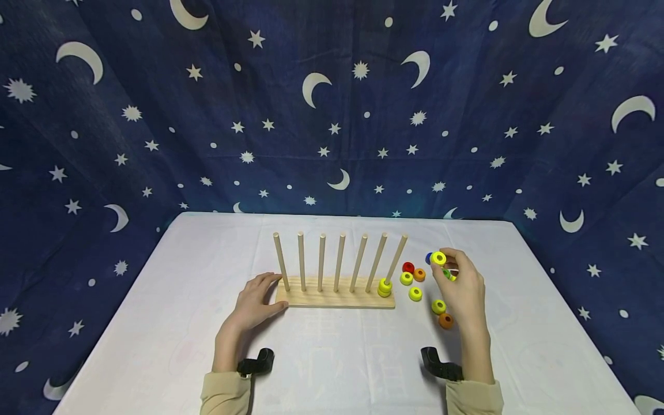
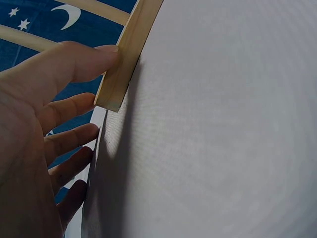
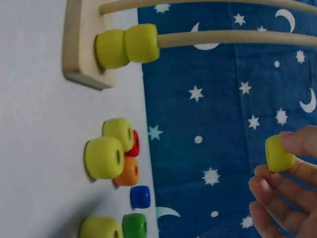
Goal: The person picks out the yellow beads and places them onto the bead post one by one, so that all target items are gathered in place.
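Note:
My right hand (image 1: 463, 288) pinches a yellow bead (image 1: 438, 257) between thumb and finger, held up above the other beads to the right of a wooden peg stand (image 1: 332, 299). In the right wrist view the bead's side (image 3: 280, 153) shows, with the other fingers loosely bent below it. Two yellow beads (image 3: 127, 44) are stacked on the stand's rightmost peg (image 1: 396, 259). The other pegs are bare. At the stand's left end my left hand (image 1: 254, 302) grips the base, its thumb (image 2: 96, 62) on the front edge and its fingers toward the end and back.
Loose beads lie right of the stand: a red bead (image 1: 408, 267), an orange bead (image 1: 419, 275), another orange bead (image 1: 445, 321), a blue bead (image 3: 140, 197), a green bead (image 3: 134, 226) and several yellow ones. A white cloth (image 1: 332, 357) covers the table; starry fabric (image 1: 332, 115) hangs behind.

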{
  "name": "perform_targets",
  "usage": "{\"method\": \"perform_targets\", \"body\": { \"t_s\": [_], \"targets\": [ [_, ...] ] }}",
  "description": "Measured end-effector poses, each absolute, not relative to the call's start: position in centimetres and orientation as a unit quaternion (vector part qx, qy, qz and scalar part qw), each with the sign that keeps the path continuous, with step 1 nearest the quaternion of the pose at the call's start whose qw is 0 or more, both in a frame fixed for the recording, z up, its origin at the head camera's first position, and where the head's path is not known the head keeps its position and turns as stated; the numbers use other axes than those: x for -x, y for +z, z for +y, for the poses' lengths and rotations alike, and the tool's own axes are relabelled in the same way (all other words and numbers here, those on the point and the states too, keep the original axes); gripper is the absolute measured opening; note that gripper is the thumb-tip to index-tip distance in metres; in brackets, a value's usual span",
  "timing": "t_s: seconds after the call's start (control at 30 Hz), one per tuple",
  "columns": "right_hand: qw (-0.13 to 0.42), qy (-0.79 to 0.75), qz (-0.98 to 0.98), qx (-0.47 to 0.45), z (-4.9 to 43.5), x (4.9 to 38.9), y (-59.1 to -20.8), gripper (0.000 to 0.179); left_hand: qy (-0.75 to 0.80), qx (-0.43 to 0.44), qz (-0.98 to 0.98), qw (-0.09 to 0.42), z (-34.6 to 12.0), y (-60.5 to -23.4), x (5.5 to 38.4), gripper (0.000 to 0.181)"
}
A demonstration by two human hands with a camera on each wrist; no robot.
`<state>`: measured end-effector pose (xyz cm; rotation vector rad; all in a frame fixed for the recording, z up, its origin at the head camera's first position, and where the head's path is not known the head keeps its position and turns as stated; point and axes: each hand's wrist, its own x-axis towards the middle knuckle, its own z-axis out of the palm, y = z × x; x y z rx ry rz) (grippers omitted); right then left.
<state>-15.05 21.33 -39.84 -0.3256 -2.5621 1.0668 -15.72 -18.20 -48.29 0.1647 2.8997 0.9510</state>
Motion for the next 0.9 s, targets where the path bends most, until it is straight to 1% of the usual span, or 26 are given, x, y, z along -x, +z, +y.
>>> {"method": "perform_targets", "body": {
  "t_s": [0.27,0.6,0.77,0.9],
  "targets": [
    [0.206,0.378,-0.898,0.088,20.6,14.0,-38.3,0.037,0.311,-0.056,0.948,0.041,-18.2,-48.2,15.7,0.068],
    [0.264,0.365,-0.891,0.058,19.9,12.5,-36.4,0.037,0.313,-0.059,0.947,0.036,-18.2,-48.4,15.7,0.067],
    [0.286,0.361,-0.886,0.048,19.4,12.2,-36.0,0.038,0.314,-0.058,0.947,0.035,-18.2,-48.4,15.6,0.068],
    [0.305,0.365,-0.879,0.021,19.2,12.2,-35.6,0.038,0.314,-0.057,0.947,0.041,-18.1,-48.3,15.6,0.068]
  ]
}}
